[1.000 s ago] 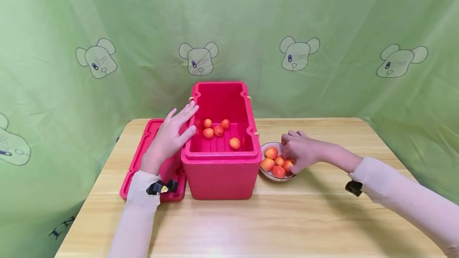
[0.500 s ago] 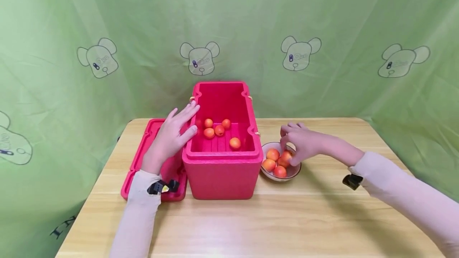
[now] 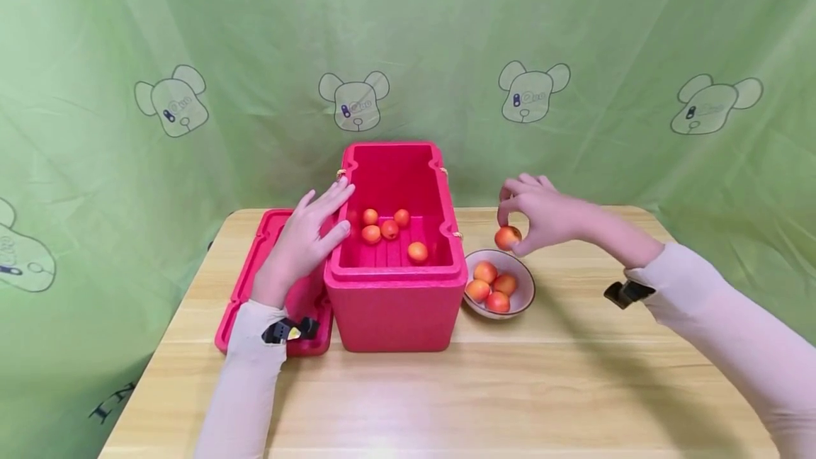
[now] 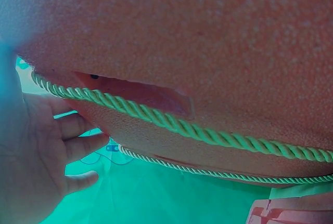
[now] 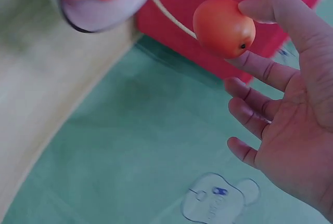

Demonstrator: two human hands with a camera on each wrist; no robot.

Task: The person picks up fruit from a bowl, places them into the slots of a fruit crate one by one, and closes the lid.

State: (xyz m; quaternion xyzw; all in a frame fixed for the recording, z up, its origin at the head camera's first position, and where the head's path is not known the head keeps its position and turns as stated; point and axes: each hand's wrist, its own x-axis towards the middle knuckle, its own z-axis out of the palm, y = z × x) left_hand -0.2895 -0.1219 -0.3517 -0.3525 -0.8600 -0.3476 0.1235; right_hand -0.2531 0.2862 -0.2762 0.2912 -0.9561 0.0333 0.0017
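Observation:
A red foam box [image 3: 395, 303] stands open on the wooden table, with several small orange fruits [image 3: 389, 229] on its floor. My left hand [image 3: 306, 239] rests flat with straight fingers against the box's left rim; the left wrist view shows the box wall [image 4: 208, 37] and a green rope [image 4: 182, 125] close up. My right hand [image 3: 538, 214] pinches one orange fruit [image 3: 507, 237] [image 5: 223, 26] between thumb and forefinger, lifted above a white bowl [image 3: 526, 287] that holds three more fruits [image 3: 491, 285], to the right of the box.
The box's red lid [image 3: 251, 282] lies flat on the table [image 3: 446, 388] left of the box, under my left forearm. A green cloth backdrop [image 3: 574, 34] with bear prints closes off the back and sides.
My right hand has taken one fruit from the bowl and raised it up and slightly back. The left hand has stayed on the box rim.

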